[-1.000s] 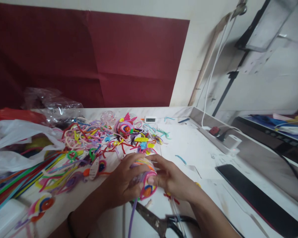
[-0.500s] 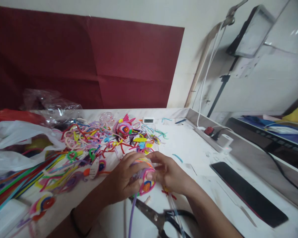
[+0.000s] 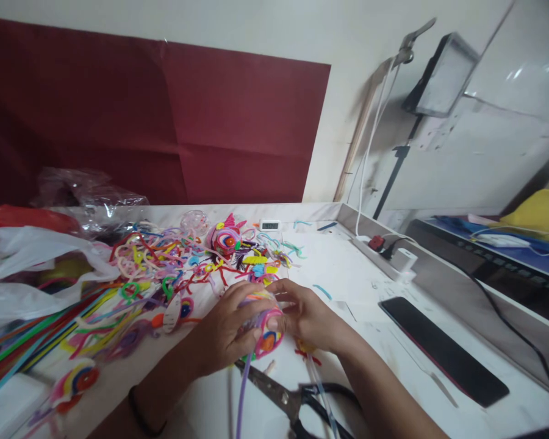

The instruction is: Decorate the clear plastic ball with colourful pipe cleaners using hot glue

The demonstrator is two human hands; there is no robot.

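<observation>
My left hand (image 3: 226, 326) is wrapped round a ball covered in coloured pipe cleaners (image 3: 269, 342), which shows a spiral of orange, blue and yellow with a pink rim. From under my left fingers a purple pipe cleaner (image 3: 242, 396) hangs down toward the table's front. My right hand (image 3: 313, 320) grips the ball's right side with bent fingers, its thumb near the spiral. Much of the ball is hidden by both hands. Below them lie black-handled scissors (image 3: 286, 399); a clear strip (image 3: 320, 393) crosses their handles.
At the back stands a similar finished-looking ball (image 3: 227, 241) amid a heap of pipe cleaners (image 3: 158, 250). A small digital display (image 3: 269, 225) is beside it. Long pipe cleaners (image 3: 50, 329) and a white bag (image 3: 41, 262) lie left. A black strip (image 3: 443, 347) and a power strip (image 3: 379, 253) lie right.
The view has shifted slightly, so the background sits a little lower and further left. Both hands keep the same hold on the ball.
</observation>
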